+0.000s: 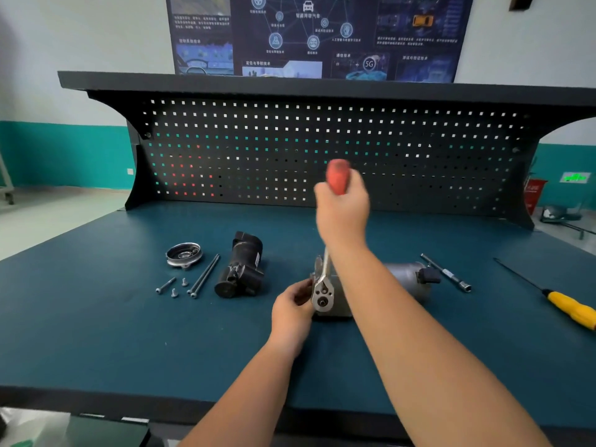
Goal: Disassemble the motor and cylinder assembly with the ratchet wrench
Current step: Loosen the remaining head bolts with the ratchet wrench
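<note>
The grey metal motor and cylinder assembly (pixel 401 275) lies on its side in the middle of the blue bench, its flanged end (pixel 322 295) facing me. My right hand (pixel 342 209) grips the red handle of the ratchet wrench (pixel 337 175), which stands nearly upright; its steel shaft runs down to the flange. My left hand (pixel 292 309) holds the left edge of the flange. My right forearm hides much of the assembly's body.
To the left lie a black motor part (pixel 241 266), a round metal cover (pixel 183 254), two long bolts (pixel 203 275) and several short screws (pixel 174 287). To the right lie an extension bar (pixel 446 273) and a yellow-handled screwdriver (pixel 569 308). A pegboard rises behind.
</note>
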`<action>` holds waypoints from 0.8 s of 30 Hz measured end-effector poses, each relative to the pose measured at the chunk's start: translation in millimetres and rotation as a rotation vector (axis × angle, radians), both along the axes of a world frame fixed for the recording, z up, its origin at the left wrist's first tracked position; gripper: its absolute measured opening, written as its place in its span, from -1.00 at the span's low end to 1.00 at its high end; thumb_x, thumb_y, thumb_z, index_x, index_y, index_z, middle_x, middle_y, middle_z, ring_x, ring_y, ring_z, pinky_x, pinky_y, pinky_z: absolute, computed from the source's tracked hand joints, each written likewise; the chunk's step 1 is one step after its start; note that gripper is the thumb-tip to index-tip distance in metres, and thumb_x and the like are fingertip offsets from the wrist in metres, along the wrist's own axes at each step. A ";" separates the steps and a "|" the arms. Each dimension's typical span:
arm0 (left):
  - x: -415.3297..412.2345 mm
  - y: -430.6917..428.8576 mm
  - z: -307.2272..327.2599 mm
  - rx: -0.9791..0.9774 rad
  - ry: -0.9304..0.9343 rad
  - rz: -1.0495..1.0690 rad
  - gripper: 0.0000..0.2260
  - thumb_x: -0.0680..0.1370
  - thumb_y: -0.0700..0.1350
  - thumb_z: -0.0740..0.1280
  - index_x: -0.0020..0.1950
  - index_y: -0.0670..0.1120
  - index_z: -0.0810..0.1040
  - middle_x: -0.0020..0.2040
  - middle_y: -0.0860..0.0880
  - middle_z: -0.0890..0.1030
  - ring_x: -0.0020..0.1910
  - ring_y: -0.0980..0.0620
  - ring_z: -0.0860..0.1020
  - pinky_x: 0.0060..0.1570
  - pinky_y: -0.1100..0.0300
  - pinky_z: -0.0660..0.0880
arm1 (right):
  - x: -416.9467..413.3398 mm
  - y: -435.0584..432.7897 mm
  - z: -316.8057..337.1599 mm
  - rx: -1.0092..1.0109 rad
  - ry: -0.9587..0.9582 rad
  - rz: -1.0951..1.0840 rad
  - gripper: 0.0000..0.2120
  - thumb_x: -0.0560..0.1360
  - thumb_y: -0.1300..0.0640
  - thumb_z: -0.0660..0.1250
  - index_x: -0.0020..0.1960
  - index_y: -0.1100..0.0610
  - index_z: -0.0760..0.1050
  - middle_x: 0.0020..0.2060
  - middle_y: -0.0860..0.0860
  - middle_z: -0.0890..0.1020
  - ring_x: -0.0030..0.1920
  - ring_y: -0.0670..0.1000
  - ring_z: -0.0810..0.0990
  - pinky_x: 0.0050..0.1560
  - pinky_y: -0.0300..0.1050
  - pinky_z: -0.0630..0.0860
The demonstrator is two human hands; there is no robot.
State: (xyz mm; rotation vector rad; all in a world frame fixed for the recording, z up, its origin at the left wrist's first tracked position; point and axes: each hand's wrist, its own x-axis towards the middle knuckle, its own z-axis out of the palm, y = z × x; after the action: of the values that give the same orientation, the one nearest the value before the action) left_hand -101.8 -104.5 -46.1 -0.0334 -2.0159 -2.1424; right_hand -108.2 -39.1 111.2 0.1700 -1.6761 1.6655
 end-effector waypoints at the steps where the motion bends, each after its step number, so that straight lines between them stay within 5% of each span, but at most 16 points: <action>1: 0.4 0.2 0.0 0.021 0.006 -0.011 -0.74 0.47 -0.33 0.37 0.14 -0.14 0.59 -0.05 0.03 0.68 -0.16 0.26 0.62 -0.20 0.43 0.50 | -2.2 12.9 -2.1 -0.138 -0.023 -0.031 -0.77 0.40 0.31 0.28 -0.28 0.02 0.34 -0.41 -0.01 0.41 -0.43 -0.09 0.39 -0.38 -0.20 0.37; 6: 1.4 2.6 2.5 0.028 0.019 -0.002 -0.74 0.50 -0.27 0.40 0.19 -0.18 0.57 -0.02 -0.02 0.67 -0.06 0.16 0.62 -0.05 0.36 0.52 | 1.3 72.3 -43.3 -0.903 -0.057 -0.099 -0.81 0.48 0.33 0.20 -0.20 0.08 0.30 -0.49 -0.01 0.36 -0.64 -0.13 0.28 -0.59 -0.33 0.17; 11: 1.5 1.7 2.4 0.024 0.011 0.000 -0.73 0.49 -0.29 0.39 0.18 -0.16 0.57 -0.03 0.01 0.67 -0.06 0.18 0.62 -0.03 0.36 0.52 | 11.5 72.4 -70.1 -1.108 -0.009 -0.176 -0.87 0.51 0.27 0.21 -0.14 0.08 0.33 -0.55 -0.10 0.39 -0.61 -0.13 0.29 -0.57 -0.31 0.20; 17: -0.9 1.3 -0.2 0.053 0.002 -0.009 -0.73 0.47 -0.34 0.40 0.12 -0.10 0.57 -0.10 0.09 0.67 -0.12 0.23 0.62 -0.09 0.36 0.53 | 12.8 57.9 -47.0 -0.886 0.098 -0.091 -0.86 0.51 0.29 0.23 -0.12 0.07 0.33 -0.56 -0.11 0.40 -0.59 -0.13 0.29 -0.55 -0.32 0.20; 24: 3.2 1.8 2.9 0.025 0.020 -0.008 -0.74 0.48 -0.31 0.38 0.12 -0.06 0.58 -0.09 0.14 0.66 -0.17 0.33 0.61 -0.20 0.45 0.51 | 11.3 13.4 -16.4 -0.225 0.135 -0.061 -0.79 0.43 0.24 0.31 -0.21 -0.04 0.36 -0.40 -0.05 0.41 -0.39 -0.04 0.40 -0.32 -0.11 0.40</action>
State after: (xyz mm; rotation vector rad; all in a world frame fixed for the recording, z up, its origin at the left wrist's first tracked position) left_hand -98.6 -102.7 -43.1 -0.0589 -1.9810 -2.1627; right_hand -96.9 -25.7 94.8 0.1175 -1.3702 1.7421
